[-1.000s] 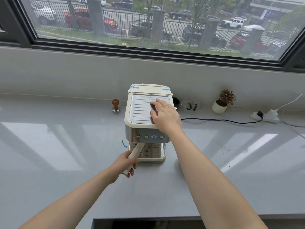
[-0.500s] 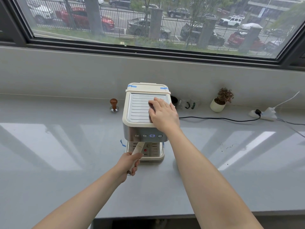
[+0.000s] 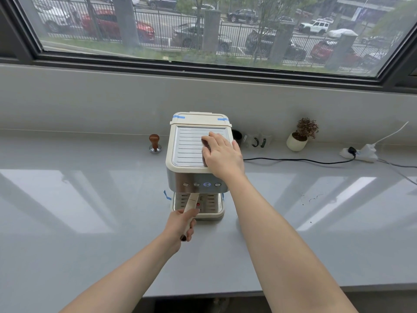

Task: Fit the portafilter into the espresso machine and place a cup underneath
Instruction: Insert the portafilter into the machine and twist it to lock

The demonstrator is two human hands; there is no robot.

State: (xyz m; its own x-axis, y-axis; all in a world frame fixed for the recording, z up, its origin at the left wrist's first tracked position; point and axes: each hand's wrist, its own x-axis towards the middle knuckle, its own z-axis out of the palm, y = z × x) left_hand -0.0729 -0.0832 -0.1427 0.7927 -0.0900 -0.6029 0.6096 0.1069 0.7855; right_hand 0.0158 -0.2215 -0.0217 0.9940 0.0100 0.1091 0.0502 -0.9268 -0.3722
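Observation:
A cream and steel espresso machine (image 3: 189, 154) stands on the grey counter (image 3: 90, 222) below the window. My right hand (image 3: 222, 155) lies flat on the right side of its ribbed top, fingers spread. My left hand (image 3: 180, 224) is closed around the cream handle of the portafilter (image 3: 191, 201), which runs up under the machine's front panel; the portafilter's head is hidden there. The handle points almost straight toward me, over the drip tray (image 3: 212, 213). Glass cups (image 3: 257, 141) stand behind the machine's right side, by the wall.
A wooden-knobbed tamper (image 3: 154, 143) stands left of the machine. A small potted plant (image 3: 301, 137) sits at the back right. A black cable (image 3: 293, 160) runs right to a white power strip (image 3: 361, 152). The counter's front edge is near me.
My left hand has swung the portafilter handle from pointing left-forward toward the machine's centre. My right hand has stayed on the machine's top.

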